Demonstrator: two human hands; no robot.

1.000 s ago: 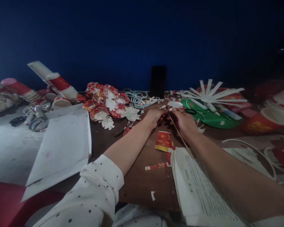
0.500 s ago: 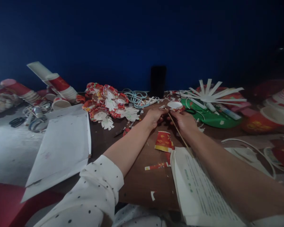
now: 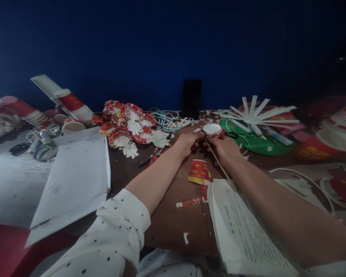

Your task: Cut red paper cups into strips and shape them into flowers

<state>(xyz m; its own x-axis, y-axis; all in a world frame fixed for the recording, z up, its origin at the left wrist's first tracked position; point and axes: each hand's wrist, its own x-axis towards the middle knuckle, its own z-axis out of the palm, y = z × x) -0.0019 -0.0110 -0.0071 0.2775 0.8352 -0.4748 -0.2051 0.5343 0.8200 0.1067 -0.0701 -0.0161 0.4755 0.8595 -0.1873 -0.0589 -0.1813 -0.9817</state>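
Observation:
My left hand (image 3: 187, 144) has its fingers curled and pressed together near the middle of the table; what lies between its fingertips is hidden. Close beside it, my right hand (image 3: 224, 149) is closed on a thin wooden stick (image 3: 217, 161), which slants back over the hand towards the forearm. A small round white cup base with a red edge (image 3: 211, 129) shows just beyond the right fingertips; I cannot tell whether the fingers touch it. Nearer to me on the brown table lie a red and gold cup piece (image 3: 198, 171) and a narrow red strip (image 3: 190, 202).
A large white sheet (image 3: 77, 181) lies left, with stacked paper cups (image 3: 72, 102) behind. Red and white paper figures (image 3: 132, 125) are heaped near a blue cable (image 3: 167, 120). At right are a white fringed paper (image 3: 255, 117), a green sheet (image 3: 265, 146) and a printed paper bag (image 3: 242, 227).
The white cup base has tilted slightly and shows a little more of its face. Both hands stay almost in place, and the stick has barely moved.

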